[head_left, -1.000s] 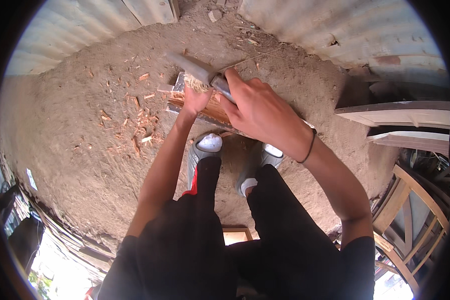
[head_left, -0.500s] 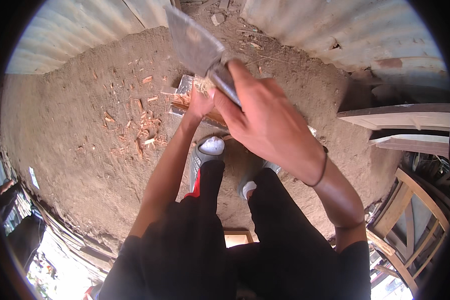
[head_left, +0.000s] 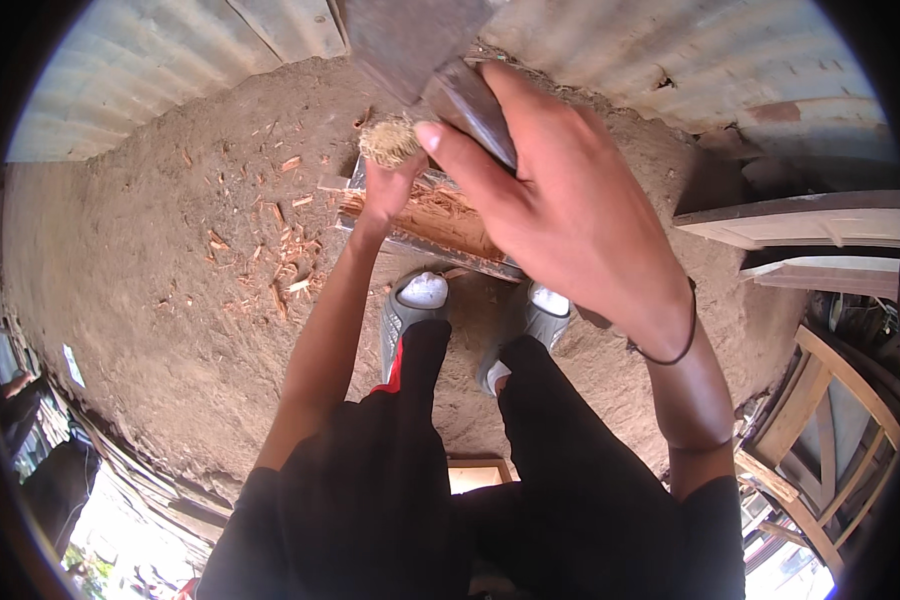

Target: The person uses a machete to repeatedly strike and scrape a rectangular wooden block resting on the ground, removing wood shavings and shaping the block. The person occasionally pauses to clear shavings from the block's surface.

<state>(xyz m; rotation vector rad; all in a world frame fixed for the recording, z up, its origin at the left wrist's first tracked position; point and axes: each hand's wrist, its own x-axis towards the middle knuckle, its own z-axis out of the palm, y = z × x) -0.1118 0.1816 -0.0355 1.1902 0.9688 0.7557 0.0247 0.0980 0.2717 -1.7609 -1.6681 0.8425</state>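
My right hand (head_left: 590,200) is closed round the dark handle of a broad, flat grey tool (head_left: 410,40). The tool is blurred and runs out of the top of the picture. Below and left of it, my left hand (head_left: 390,190) grips an upright tool with a frayed straw-coloured end (head_left: 388,143); its lower part is hidden by the hand. Under both hands lies a wooden block (head_left: 450,215) with a rough reddish hollow cut along its top. My right hand covers the block's right end.
Reddish wood chips (head_left: 290,255) lie scattered on the dirt floor to the left. My shoes (head_left: 420,295) stand close to the block's near side. Corrugated metal sheets (head_left: 190,70) line the far side. Wooden boards (head_left: 810,235) and a wooden frame (head_left: 840,430) are at the right.
My right hand has lifted the flat tool up, away from the block, uncovering more of the hollow. The frayed end above my left hand shows more fully; that hand has barely moved.
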